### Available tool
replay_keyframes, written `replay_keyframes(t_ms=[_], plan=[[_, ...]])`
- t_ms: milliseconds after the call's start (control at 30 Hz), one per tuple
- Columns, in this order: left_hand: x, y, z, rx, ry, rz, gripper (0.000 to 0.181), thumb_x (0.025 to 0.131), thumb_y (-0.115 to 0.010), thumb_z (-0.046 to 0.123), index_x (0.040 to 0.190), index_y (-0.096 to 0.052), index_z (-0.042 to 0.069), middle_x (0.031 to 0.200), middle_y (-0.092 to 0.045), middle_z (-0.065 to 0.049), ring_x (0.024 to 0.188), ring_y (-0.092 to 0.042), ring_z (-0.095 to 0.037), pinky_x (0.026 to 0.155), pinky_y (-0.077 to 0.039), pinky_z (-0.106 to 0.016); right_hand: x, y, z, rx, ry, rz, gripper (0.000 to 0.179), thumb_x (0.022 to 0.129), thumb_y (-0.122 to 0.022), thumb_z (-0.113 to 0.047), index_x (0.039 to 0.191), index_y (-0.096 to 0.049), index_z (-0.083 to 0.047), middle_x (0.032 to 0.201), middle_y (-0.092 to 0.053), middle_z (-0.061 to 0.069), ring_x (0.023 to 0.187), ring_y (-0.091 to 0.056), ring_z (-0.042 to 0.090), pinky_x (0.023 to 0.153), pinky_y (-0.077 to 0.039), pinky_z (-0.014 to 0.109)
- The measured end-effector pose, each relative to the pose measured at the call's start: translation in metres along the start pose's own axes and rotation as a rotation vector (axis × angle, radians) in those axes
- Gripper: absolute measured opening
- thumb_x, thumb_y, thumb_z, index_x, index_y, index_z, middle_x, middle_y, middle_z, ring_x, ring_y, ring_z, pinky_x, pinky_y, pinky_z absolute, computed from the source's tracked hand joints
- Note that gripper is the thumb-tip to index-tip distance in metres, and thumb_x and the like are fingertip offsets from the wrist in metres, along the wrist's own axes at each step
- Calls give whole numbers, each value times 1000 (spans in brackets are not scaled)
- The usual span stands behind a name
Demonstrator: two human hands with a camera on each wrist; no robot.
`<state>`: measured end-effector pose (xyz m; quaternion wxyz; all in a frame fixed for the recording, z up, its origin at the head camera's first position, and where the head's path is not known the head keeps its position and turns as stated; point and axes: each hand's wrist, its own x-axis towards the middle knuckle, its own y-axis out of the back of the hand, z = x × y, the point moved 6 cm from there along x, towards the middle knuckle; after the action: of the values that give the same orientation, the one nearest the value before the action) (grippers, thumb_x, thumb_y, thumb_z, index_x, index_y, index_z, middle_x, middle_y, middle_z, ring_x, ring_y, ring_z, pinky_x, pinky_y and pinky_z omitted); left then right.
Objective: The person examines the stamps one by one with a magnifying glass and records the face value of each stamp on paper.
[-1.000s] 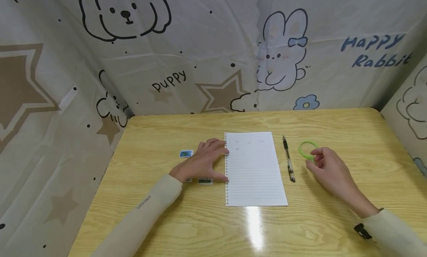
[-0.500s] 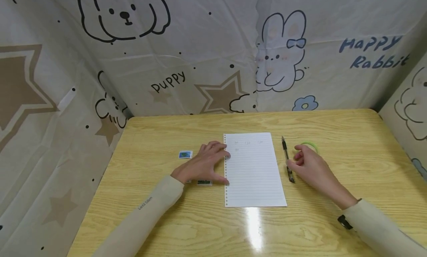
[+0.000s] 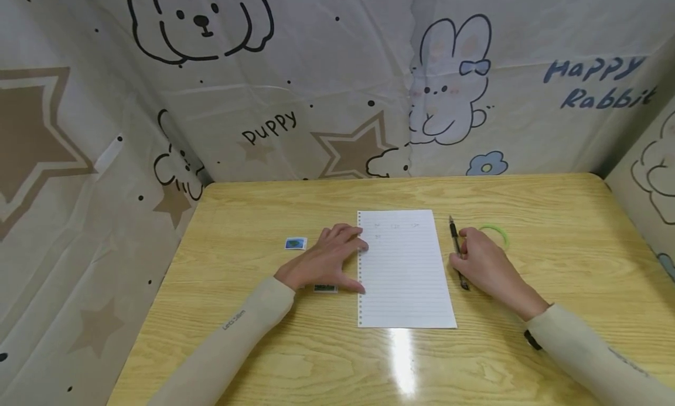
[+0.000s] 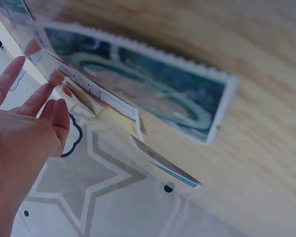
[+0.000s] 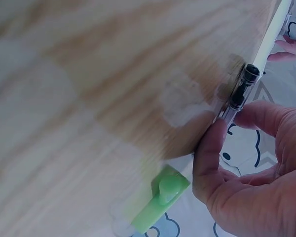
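Note:
A lined sheet of paper (image 3: 403, 283) with faint writing near its top lies mid-table. My left hand (image 3: 329, 259) rests at its punched left edge, fingers and thumb spread. To the sheet's right lies a black gel pen (image 3: 454, 229), tip pointing away. My right hand (image 3: 485, 265) pinches its barrel between thumb and finger; the right wrist view shows them on either side of the clear barrel near the black end (image 5: 242, 91). Around the left hand are several postage stamps: a blue one (image 3: 296, 243), a dark green one (image 3: 326, 289), and others partly hidden beneath the hand.
A light green ring (image 3: 498, 232) lies just beyond the right hand, partly covered by it. The wooden table (image 3: 316, 359) meets a cloth backdrop (image 3: 327, 54) with cartoon drawings at its back and sides.
My right hand has moved left from the green ring to the pen and come down with thumb and finger about it. The left hand stays at the paper's edge.

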<state>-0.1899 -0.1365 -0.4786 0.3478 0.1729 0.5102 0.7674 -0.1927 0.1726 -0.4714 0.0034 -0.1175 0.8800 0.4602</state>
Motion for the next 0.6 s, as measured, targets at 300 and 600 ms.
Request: replay_keyframes(t_ms=[300, 600], plan=[[-2, 1, 1, -6, 6, -9, 88, 83, -90, 63, 150, -59, 14, 173, -33, -15, 156, -27, -36, 120, -25, -63, -4, 0, -1, 4, 16, 19, 52, 97, -65, -6, 140, -51, 20, 85, -67, 10, 65, -56, 20, 60, -46, 37], [-3, 1, 3, 2, -6, 0, 88, 83, -90, 64, 149, -59, 14, 173, -33, -16, 155, -28, -37, 120, -26, -64, -7, 10, 0, 167, 58, 58, 59, 102, -62, -5, 152, -40, 14, 93, -65, 12, 71, -55, 19, 58, -45, 31]])
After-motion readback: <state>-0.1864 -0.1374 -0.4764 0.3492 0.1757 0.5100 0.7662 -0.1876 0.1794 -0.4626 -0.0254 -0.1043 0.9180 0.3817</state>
